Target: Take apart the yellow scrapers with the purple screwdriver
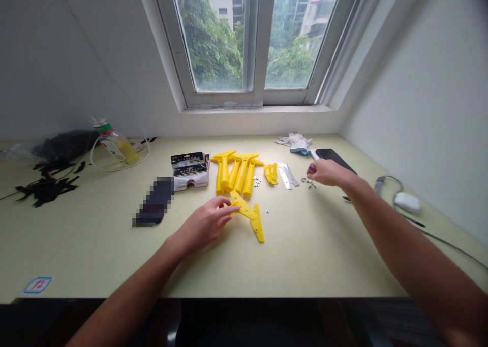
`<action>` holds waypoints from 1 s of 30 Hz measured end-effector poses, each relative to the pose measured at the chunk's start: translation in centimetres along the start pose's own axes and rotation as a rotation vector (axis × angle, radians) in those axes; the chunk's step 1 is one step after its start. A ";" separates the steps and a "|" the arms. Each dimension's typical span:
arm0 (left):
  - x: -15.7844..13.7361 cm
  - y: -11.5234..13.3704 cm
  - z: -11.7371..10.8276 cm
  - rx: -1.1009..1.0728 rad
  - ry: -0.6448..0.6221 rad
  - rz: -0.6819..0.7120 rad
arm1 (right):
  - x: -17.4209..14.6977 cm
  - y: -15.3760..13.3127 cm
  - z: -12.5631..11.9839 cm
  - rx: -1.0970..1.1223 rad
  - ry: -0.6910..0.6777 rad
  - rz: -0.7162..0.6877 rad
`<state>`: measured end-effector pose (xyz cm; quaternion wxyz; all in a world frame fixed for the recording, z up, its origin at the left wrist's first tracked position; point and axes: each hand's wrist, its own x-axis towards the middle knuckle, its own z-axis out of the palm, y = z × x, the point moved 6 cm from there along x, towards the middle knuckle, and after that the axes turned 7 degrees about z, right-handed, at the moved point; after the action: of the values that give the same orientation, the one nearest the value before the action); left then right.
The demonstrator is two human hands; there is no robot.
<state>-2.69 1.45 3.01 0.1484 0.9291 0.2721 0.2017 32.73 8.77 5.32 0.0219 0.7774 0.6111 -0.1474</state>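
Observation:
My left hand (211, 217) is closed, fingers and thumb pinching a flat yellow plastic scraper piece (244, 207) with holes in it. Below its right end a second yellow scraper piece (258, 226) lies on the table, close to or touching it. A lone small nut (267, 211) is to their right. My right hand (328, 173) is closed around a small purple object (312, 169), mostly hidden by the fingers, just above loose screws (309, 183). Left of the screws lie metal blades (285, 176) and a stack of yellow clamp pieces (271, 174).
Several yellow scraper handles (238, 174) lie at the middle back beside small nuts (256, 181). Black-and-white boxes (189, 170) and a pixelated dark phone (156, 202) are left. Gloves (295, 142), another phone (335, 159), a white case (407, 201) and cables are right. A bottle (118, 146) stands far left.

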 end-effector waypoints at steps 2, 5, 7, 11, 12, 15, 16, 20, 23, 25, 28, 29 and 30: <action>0.0 0.0 0.0 -0.002 -0.001 -0.002 | -2.0 -2.0 0.5 0.013 0.008 -0.098; -0.1 -0.2 -0.2 0.003 0.010 -0.012 | -5.6 -6.1 2.9 0.044 -0.057 -0.298; -0.1 -0.3 -0.4 0.003 0.022 -0.017 | -7.9 -9.1 4.7 0.030 -0.078 -0.502; -0.1 -0.4 -0.6 -0.002 0.037 -0.015 | -9.4 -11.8 6.7 -0.094 0.031 -0.583; -0.2 -0.4 -0.7 0.000 0.040 -0.015 | -9.3 -12.0 6.9 -0.115 0.051 -0.573; -0.2 -0.4 -0.8 0.009 0.050 -0.018 | -8.3 -12.4 6.9 -0.139 0.080 -0.535; -0.2 -0.4 -0.8 0.008 0.051 -0.018 | -7.8 -12.5 6.8 -0.143 0.093 -0.519; -0.2 -0.4 -0.9 -0.002 0.057 -0.013 | -5.9 -13.3 6.3 -0.136 0.144 -0.461; -0.3 -0.5 -1.0 -0.003 0.065 -0.014 | -6.0 -13.8 5.8 -0.105 0.160 -0.463; -0.3 -0.5 -0.9 -0.004 0.064 -0.011 | -7.2 -13.8 5.4 -0.085 0.143 -0.508; -0.3 -0.2 -0.9 -0.022 0.057 0.006 | -10.2 -13.9 5.5 -0.037 0.017 -0.649; -0.3 -0.1 -0.9 -0.030 0.058 0.011 | -11.1 -14.0 5.8 -0.028 -0.045 -0.687; -0.2 -0.1 -1.0 -0.034 0.060 0.014 | -11.8 -14.0 6.1 -0.028 -0.103 -0.714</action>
<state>-3.34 1.52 3.74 0.1545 0.9218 0.2666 0.2352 15.63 -0.17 4.57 0.0103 0.5063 0.8441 -0.1762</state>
